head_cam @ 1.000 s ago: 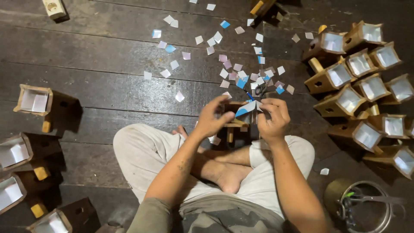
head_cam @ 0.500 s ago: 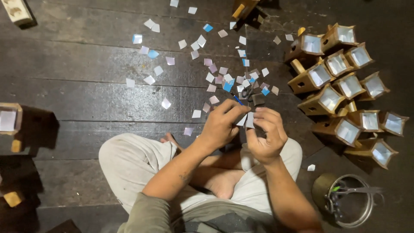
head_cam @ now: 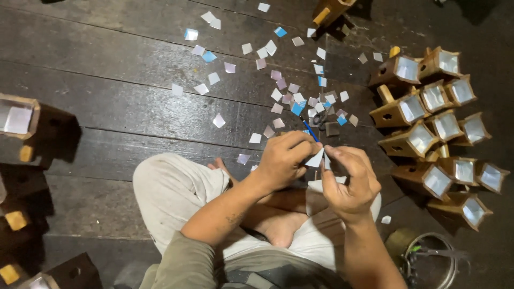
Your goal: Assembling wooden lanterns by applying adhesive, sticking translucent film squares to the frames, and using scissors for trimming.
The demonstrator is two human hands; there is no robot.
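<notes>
A person sat cross-legged on a dark plank floor (head_cam: 107, 112), both hands raised over the lap w/ a small pale square (head_cam: 315, 159) between them. To the right stood a cluster of small wooden boxes (head_cam: 433, 128), each w/ a shiny panel set in one face; more such boxes (head_cam: 19, 120) lay at the left edge. Dozens of loose squares (head_cam: 278, 93), white, lilac & blue, were scattered across the boards ahead, w/ scissors (head_cam: 317, 122) among them.

Left hand (head_cam: 284, 160) was closed on the square's left edge, thumb & fingertips pinching it. Right hand (head_cam: 350, 179) was pinched on its right side, thumb on top.

Risks, as a judgement: the piece looked thin & slick, so a loosened pinch could have dropped it into the lap or among the look-alike squares on the floor. Too hard a squeeze could have creased or smudged it. A shifted knee might have scattered the pieces nearest.

The square itself appeared whitish, flat, tilted on a corner, held just above the lap. Finer detail was too small to tell.
</notes>
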